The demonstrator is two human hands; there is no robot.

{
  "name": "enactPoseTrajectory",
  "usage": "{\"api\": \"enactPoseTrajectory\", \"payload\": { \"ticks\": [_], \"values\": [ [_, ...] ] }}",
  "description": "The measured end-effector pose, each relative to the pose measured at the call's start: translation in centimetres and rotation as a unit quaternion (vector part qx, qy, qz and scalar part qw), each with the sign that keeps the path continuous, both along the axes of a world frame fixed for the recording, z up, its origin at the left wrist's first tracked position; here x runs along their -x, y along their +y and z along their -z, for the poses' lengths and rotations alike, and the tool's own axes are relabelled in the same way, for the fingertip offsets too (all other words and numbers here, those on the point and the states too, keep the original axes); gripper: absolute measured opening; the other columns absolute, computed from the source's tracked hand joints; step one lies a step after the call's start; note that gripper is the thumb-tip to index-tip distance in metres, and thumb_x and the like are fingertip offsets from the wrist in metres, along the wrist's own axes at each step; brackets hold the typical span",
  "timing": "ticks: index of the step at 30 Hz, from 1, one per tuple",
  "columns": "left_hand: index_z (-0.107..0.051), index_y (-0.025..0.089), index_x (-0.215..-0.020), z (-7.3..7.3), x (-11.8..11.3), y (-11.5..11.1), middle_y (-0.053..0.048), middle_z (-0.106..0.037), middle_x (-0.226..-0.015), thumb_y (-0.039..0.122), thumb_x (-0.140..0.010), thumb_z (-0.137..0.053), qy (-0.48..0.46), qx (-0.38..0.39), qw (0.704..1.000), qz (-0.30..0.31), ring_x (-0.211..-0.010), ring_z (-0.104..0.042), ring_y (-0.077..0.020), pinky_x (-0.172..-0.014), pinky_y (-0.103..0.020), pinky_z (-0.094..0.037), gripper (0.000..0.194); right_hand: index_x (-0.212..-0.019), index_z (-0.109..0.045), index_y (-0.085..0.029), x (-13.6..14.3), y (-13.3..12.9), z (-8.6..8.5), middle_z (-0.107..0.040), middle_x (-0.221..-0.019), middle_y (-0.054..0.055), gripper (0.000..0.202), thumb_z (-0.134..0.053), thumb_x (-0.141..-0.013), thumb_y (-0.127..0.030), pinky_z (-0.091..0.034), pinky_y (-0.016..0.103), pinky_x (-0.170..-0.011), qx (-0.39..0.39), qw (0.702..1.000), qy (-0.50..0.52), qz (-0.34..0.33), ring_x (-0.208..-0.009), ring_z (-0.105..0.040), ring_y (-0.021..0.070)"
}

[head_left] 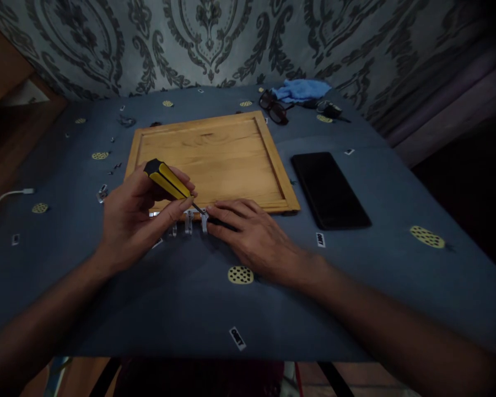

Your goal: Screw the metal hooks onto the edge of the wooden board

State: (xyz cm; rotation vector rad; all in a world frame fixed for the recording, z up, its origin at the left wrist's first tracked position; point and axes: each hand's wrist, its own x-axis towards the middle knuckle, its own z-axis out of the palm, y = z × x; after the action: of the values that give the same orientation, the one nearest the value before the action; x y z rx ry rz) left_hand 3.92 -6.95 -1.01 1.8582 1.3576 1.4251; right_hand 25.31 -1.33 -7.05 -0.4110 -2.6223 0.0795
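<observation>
My left hand (138,207) is closed round a yellow and black screwdriver (169,182), its shaft slanting down to the right. The screwdriver's tip meets a small metal rail with hooks (189,220) along the near edge of a framed wooden panel (215,160), which lies flat on the table. My right hand (252,231) rests at that edge, thumb and index finger close together beside the tip. A slim dark shape shows between those fingers; I cannot tell what it is.
A black tablet or large phone (330,190) lies right of the panel. Sunglasses (274,107), a blue cloth (301,90) and a dark corded object (329,109) are at the back right. Small metal pieces (102,193) and a white cable (4,198) lie left.
</observation>
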Motion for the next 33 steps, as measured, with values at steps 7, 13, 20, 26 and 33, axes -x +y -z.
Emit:
{"api": "enactPoseTrajectory", "payload": {
  "ticks": [7,13,20,26,33],
  "values": [
    [-0.073,0.027,-0.100,0.10,0.29,0.23,0.000,-0.071,-0.092,0.024,-0.084,-0.081,0.030,-0.021,0.999,-0.012,-0.078,-0.070,-0.0170,-0.071,-0.033,-0.062,0.018,-0.121,-0.071,-0.019,-0.02,0.06,0.01,-0.072,-0.133,0.010,0.031,-0.061,-0.094,-0.007,-0.054,0.044,-0.100,-0.008,1.000,-0.007,0.004,-0.124,-0.064,0.0269],
    [-0.073,0.025,-0.102,-0.29,0.23,0.09,0.000,-0.073,-0.096,0.024,-0.083,-0.081,0.034,-0.015,0.999,-0.024,-0.085,-0.074,-0.0174,-0.081,-0.032,-0.065,0.021,-0.122,-0.071,-0.019,0.02,0.14,0.43,-0.073,-0.132,0.011,0.033,-0.060,-0.094,-0.007,-0.052,0.045,-0.100,-0.001,1.000,0.008,0.002,-0.123,-0.063,0.0271],
    [-0.070,0.023,-0.108,-0.31,-0.14,0.10,-0.003,-0.074,-0.097,0.025,-0.081,-0.084,0.000,-0.004,0.999,-0.032,-0.089,-0.076,-0.0192,-0.083,-0.032,-0.066,0.030,-0.122,-0.071,-0.013,-0.06,0.11,0.44,-0.073,-0.130,0.015,0.032,-0.060,-0.093,-0.006,-0.052,0.047,-0.100,0.000,1.000,0.023,-0.008,-0.123,-0.063,0.0298],
    [-0.073,0.023,-0.103,-0.25,-0.12,0.13,-0.002,-0.076,-0.094,0.020,-0.084,-0.079,0.008,-0.006,1.000,-0.014,-0.084,-0.075,-0.0177,-0.078,-0.030,-0.065,0.020,-0.122,-0.071,-0.016,0.00,0.06,0.29,-0.072,-0.132,0.012,0.031,-0.059,-0.095,-0.007,-0.052,0.045,-0.100,-0.002,1.000,0.009,0.001,-0.125,-0.062,0.0282],
    [-0.076,0.024,-0.097,-0.41,0.07,0.14,-0.001,-0.076,-0.093,0.024,-0.082,-0.083,0.042,-0.035,0.998,-0.030,-0.078,-0.073,-0.0159,-0.072,-0.028,-0.064,0.017,-0.122,-0.070,-0.015,0.03,0.10,0.14,-0.072,-0.130,0.013,0.033,-0.059,-0.093,-0.004,-0.051,0.046,-0.100,0.013,1.000,0.011,-0.007,-0.125,-0.061,0.0282]
  ]
}}
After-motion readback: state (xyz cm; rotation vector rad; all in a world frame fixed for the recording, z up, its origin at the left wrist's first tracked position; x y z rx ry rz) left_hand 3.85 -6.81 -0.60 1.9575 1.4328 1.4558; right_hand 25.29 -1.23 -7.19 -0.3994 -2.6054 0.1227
